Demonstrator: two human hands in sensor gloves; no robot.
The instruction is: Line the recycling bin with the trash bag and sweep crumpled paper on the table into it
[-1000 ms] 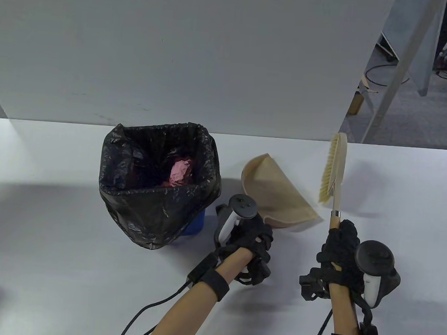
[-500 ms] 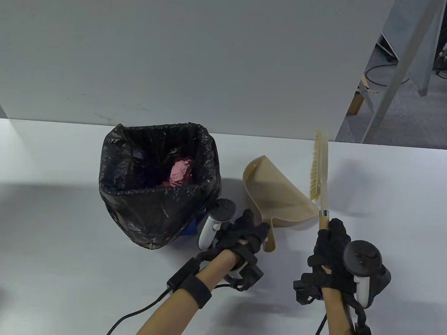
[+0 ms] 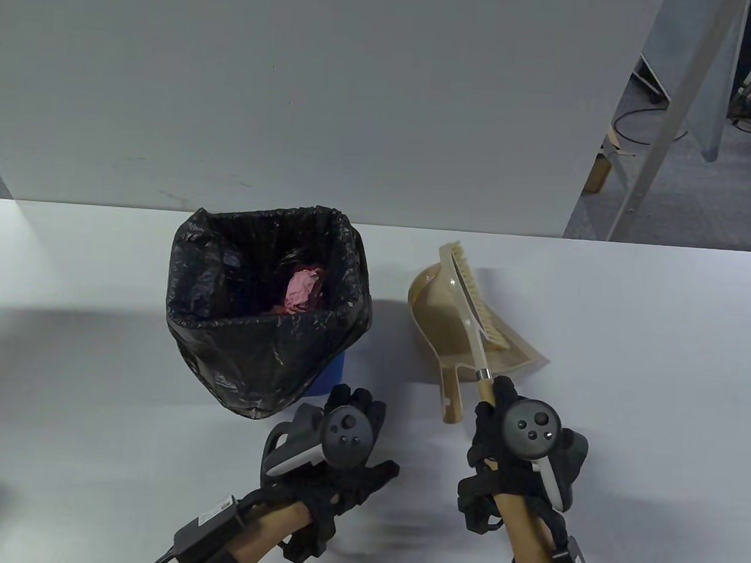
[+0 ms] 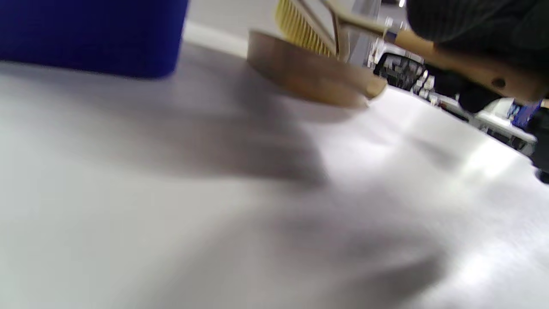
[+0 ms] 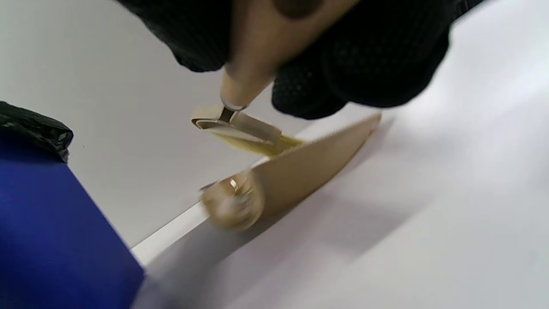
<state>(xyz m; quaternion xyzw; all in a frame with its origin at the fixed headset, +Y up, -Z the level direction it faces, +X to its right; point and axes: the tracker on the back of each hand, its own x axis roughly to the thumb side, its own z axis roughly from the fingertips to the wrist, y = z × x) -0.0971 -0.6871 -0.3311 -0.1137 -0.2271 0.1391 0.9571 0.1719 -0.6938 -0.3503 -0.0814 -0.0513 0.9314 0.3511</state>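
Observation:
The blue recycling bin, lined with a black trash bag, stands left of centre with pink crumpled paper inside. A tan dustpan lies on the table to its right, handle toward me. My right hand grips the wooden handle of the brush, whose head lies slanted over the dustpan. The right wrist view shows gloved fingers wrapped round the brush handle above the dustpan. My left hand is spread open near the bin's base, holding nothing.
A white wall panel rises right behind the table. Past the table's right rear corner there is floor with cables and a metal leg. The left wrist view shows the bin and dustpan low over the tabletop.
My left hand has let go of the dustpan handle and drawn back toward me, palm down. My right hand has swung the brush left and lowered it over the dustpan.

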